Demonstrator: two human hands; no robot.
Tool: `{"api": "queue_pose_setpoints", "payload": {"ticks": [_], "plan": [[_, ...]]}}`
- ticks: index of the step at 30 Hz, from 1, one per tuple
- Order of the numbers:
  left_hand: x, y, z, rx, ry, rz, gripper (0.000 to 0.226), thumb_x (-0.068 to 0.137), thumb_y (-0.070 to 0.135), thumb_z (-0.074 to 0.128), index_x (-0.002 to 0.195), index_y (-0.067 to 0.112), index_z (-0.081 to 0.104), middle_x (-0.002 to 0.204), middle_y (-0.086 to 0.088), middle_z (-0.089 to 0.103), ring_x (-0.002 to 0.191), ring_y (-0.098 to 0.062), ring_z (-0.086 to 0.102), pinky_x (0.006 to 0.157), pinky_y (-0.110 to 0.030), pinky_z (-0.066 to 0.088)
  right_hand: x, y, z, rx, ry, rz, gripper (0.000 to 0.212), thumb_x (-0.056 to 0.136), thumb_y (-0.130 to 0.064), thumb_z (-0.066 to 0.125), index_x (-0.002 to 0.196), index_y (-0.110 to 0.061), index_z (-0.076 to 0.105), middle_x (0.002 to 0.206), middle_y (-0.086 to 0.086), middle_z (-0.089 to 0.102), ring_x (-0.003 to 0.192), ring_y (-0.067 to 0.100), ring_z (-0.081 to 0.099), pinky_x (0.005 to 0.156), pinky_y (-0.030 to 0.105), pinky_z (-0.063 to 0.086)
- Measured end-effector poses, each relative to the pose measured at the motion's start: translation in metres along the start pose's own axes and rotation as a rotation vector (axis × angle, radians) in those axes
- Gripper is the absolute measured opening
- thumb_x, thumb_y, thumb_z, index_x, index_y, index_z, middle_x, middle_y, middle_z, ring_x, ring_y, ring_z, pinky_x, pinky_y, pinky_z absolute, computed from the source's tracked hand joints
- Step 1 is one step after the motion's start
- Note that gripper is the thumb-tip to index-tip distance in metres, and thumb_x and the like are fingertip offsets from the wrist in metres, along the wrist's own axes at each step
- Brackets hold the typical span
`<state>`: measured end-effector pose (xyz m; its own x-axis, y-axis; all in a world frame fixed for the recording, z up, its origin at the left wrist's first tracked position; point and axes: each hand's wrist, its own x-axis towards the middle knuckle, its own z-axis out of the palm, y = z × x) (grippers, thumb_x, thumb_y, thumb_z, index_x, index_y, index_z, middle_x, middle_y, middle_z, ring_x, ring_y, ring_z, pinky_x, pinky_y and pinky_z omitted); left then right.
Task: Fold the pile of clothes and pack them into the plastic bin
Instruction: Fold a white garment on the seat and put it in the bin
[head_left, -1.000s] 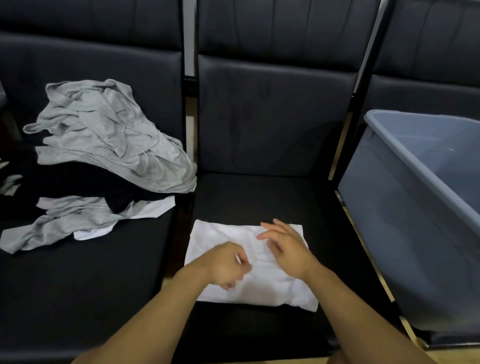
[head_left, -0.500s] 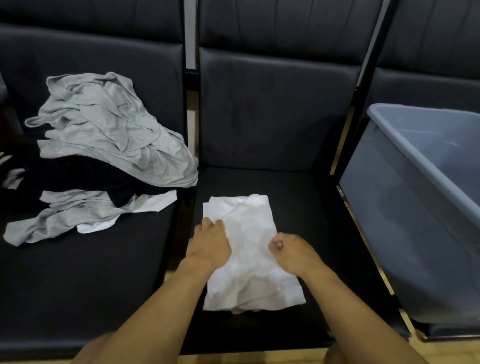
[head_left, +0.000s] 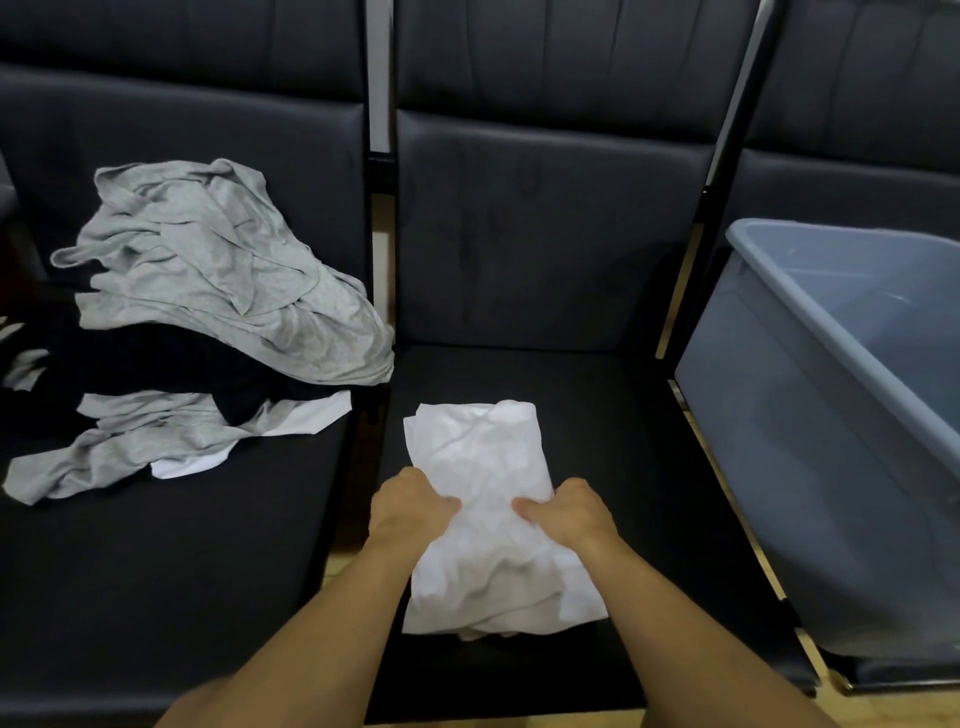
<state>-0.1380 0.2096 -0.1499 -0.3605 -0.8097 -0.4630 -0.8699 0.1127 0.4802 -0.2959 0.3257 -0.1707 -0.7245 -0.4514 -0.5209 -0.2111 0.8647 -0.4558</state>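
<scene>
Between your left hand (head_left: 410, 506) and right hand (head_left: 569, 512): white garment (head_left: 483, 457), thin matt cloth, heavily creased. Seat (head_left: 597, 415) under your grip: dark matt upholstery, fine weave. Left of your grip, grey pile (head_left: 223, 270): soft heathered jersey, wrinkled. Right of your grip, bin (head_left: 810, 415): smooth blue-grey plastic, slight sheen.

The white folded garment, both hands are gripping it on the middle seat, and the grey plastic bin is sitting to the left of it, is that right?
Not quite. In the head view the grey plastic bin sits to the right of the white folded garment, not the left. The rest holds: the left hand and right hand both grip it on the middle seat.
</scene>
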Motion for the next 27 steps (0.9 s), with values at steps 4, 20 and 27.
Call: {"api": "queue_pose_setpoints", "payload": {"ticks": [4,20,27], "plan": [[0.004,-0.004,-0.001,-0.317,-0.063,-0.053,0.044,0.068,0.051,0.075,0.087,0.012,0.067,0.091,-0.003,0.070,0.085,-0.024,0.068,0.079,-0.036,0.059,0.000,0.007,-0.006,0.207,0.001,-0.080,0.045,0.076,-0.053,0.078,0.092,-0.012,0.071,0.090,0.003,0.073,0.084,0.021,0.070,0.084,0.044,0.060],[-0.019,0.015,-0.022,-0.887,0.257,0.438,0.009,0.099,0.029,0.059,0.105,0.023,0.061,0.099,0.006,0.069,0.093,-0.005,0.067,0.081,-0.024,0.054,-0.045,-0.014,-0.041,0.751,0.190,-0.633,0.032,0.091,-0.030,0.074,0.120,-0.033,0.062,0.111,-0.017,0.070,0.103,0.001,0.067,0.082,0.022,0.058],[0.001,0.007,-0.010,-0.529,0.283,0.331,0.028,0.105,0.035,0.046,0.126,0.017,0.048,0.116,-0.001,0.062,0.106,-0.022,0.061,0.087,-0.034,0.049,-0.029,-0.008,-0.028,0.588,0.052,-0.433,0.048,0.089,-0.040,0.074,0.130,-0.032,0.049,0.121,-0.013,0.060,0.107,0.005,0.061,0.092,0.029,0.054]]}}
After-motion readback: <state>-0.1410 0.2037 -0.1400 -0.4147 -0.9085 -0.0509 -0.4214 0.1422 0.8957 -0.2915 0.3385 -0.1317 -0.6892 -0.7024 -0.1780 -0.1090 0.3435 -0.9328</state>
